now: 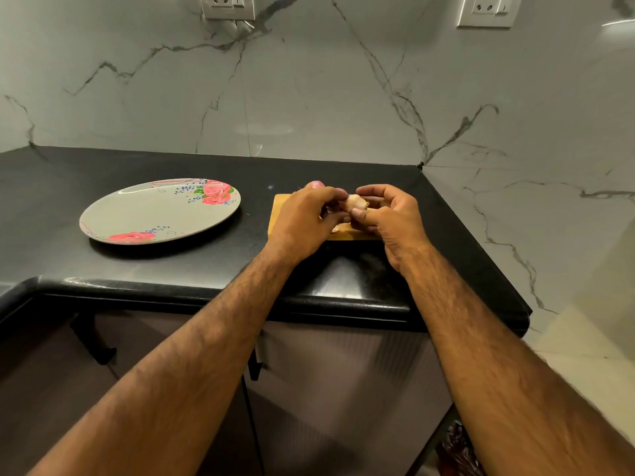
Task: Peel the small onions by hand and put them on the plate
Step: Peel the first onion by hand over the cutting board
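Observation:
A small onion (355,202) with pale, partly loose skin is held between both hands above a wooden cutting board (280,209). My left hand (305,225) grips it from the left with curled fingers. My right hand (391,218) pinches it from the right with thumb and fingertips. A second, pink onion (316,184) lies just behind my left hand at the board's far edge. A bit of peel (338,229) lies on the board under the hands. The grey oval plate (154,214) with pink roses sits to the left, with nothing on it.
The black countertop (137,266) ends at a rounded front edge close to my forearms and at a corner on the right. A marble wall with sockets (228,5) rises behind. Cabinet doors stand below the counter.

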